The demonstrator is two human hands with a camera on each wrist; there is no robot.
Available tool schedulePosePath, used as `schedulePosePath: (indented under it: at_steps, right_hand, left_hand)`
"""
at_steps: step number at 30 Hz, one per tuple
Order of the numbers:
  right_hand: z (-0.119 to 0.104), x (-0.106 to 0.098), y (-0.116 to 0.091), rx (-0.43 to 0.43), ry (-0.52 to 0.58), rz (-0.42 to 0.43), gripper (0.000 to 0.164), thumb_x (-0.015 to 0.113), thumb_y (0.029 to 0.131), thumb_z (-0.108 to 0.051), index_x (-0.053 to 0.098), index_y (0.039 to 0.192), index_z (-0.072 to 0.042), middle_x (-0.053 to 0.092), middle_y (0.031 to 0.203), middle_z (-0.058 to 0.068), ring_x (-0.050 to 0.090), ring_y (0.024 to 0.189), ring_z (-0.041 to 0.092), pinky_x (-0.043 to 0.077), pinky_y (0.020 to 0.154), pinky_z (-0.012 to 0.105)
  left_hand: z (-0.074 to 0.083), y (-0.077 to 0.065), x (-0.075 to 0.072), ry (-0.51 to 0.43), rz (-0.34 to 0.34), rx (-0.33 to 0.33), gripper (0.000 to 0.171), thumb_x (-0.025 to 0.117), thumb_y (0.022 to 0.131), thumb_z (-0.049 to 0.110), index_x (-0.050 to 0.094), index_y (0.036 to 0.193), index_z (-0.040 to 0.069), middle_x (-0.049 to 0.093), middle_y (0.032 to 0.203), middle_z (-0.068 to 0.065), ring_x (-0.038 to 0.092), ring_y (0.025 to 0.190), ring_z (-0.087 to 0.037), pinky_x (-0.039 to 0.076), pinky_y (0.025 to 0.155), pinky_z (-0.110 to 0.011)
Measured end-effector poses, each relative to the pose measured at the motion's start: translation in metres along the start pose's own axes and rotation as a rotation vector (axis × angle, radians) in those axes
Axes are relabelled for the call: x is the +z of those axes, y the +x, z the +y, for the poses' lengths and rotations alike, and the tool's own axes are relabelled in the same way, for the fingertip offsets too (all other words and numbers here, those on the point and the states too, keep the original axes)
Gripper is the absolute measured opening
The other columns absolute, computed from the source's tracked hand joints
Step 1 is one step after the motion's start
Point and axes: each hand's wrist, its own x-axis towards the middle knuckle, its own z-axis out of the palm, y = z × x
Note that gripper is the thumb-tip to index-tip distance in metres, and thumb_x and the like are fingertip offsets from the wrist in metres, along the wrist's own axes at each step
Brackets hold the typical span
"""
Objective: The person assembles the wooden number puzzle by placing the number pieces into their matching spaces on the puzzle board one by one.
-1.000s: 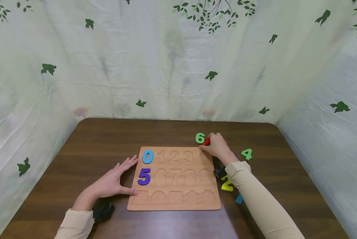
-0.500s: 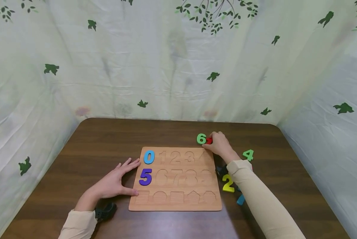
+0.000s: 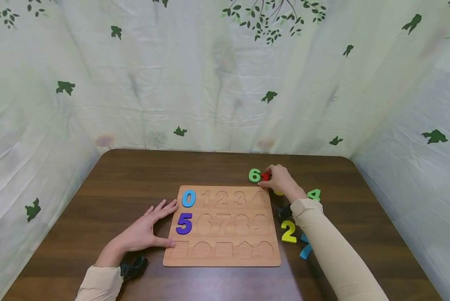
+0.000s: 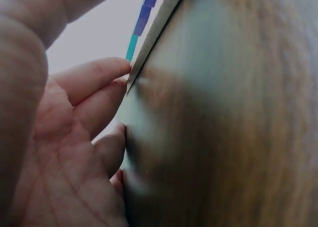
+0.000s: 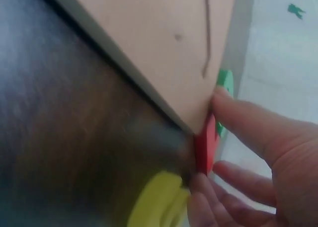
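Grip of right hand (image 3: 282, 181) narrow, pinching red piece (image 3: 264, 176); left hand (image 3: 146, 228) spread wide, touching board (image 3: 223, 262)

We cannot tell home from lab; we see a curtained-off space, pale leaf-printed cloth (image 3: 142, 75) hanging on three sides of a wood-grain table (image 3: 153, 169).

Dark brown wood-grain table (image 3: 153, 171), tan number board (image 3: 223, 225), green 6 (image 3: 254, 175), green 4 (image 3: 313, 195), yellow 2 (image 3: 288, 231), partly hidden blue shape (image 3: 305, 252)
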Motion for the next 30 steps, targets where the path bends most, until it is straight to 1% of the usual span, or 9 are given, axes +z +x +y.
schedulePosePath:
  at_steps: [3,5,9,16,20,25,30]
  right_hand:
    - [0.005,-0.004,0.002,-0.018,0.016,-0.020,0.069,0.086,0.094,-0.027,0.058,0.145,0.010,0.063,0.142,0.030,0.065,0.125,0.041,0.058,0.108,0.050]
    - [0.007,-0.006,0.004,-0.011,0.026,-0.033,0.069,0.086,0.094,-0.025,0.057,0.146,0.011,0.064,0.144,0.030,0.066,0.125,0.040,0.058,0.109,0.050]
    - [0.009,-0.008,0.005,0.011,0.045,-0.049,0.066,0.086,0.094,-0.022,0.058,0.145,0.011,0.065,0.142,0.029,0.068,0.125,0.039,0.059,0.108,0.048]
    - [0.011,-0.009,0.005,0.023,0.076,-0.051,0.064,0.086,0.094,-0.023,0.061,0.143,0.009,0.068,0.138,0.026,0.067,0.123,0.037,0.059,0.107,0.048]
    - [0.014,-0.008,0.006,0.030,0.102,-0.049,0.063,0.086,0.093,-0.023,0.061,0.143,0.008,0.069,0.135,0.025,0.067,0.120,0.036,0.059,0.106,0.047]
    - [0.020,-0.007,0.008,0.022,0.132,-0.047,0.064,0.086,0.093,-0.022,0.061,0.144,0.007,0.069,0.132,0.024,0.066,0.117,0.034,0.059,0.103,0.047]
    - [0.022,-0.008,0.010,0.008,0.155,-0.053,0.064,0.087,0.093,-0.021,0.061,0.145,0.006,0.069,0.132,0.024,0.067,0.117,0.034,0.058,0.104,0.047]
  left_hand:
    - [0.000,0.000,0.000,-0.007,-0.002,-0.003,0.108,0.096,0.077,0.049,0.044,0.165,0.014,0.031,0.177,-0.012,0.010,0.165,-0.053,0.002,0.127,-0.079]
    - [0.000,-0.001,0.001,-0.008,-0.002,0.005,0.108,0.095,0.077,0.048,0.044,0.165,0.013,0.031,0.177,-0.013,0.010,0.165,-0.054,0.002,0.126,-0.080]
    - [-0.001,-0.001,0.001,-0.012,-0.001,0.010,0.108,0.095,0.078,0.047,0.043,0.166,0.013,0.031,0.177,-0.013,0.010,0.165,-0.054,0.002,0.126,-0.080]
    - [-0.001,-0.001,0.000,-0.022,-0.006,0.007,0.107,0.095,0.077,0.048,0.044,0.165,0.014,0.031,0.178,-0.012,0.008,0.165,-0.053,0.000,0.127,-0.080]
    - [-0.001,-0.002,0.000,-0.022,0.002,0.018,0.107,0.095,0.078,0.047,0.044,0.165,0.013,0.032,0.177,-0.013,0.009,0.165,-0.054,0.000,0.126,-0.080]
    - [-0.001,-0.003,0.000,-0.014,0.006,0.019,0.106,0.095,0.078,0.047,0.045,0.165,0.014,0.032,0.177,-0.013,0.009,0.165,-0.054,0.001,0.126,-0.080]
    - [-0.002,-0.003,0.001,-0.006,0.012,0.019,0.106,0.095,0.078,0.048,0.045,0.165,0.014,0.034,0.176,-0.012,0.011,0.165,-0.054,0.002,0.126,-0.080]
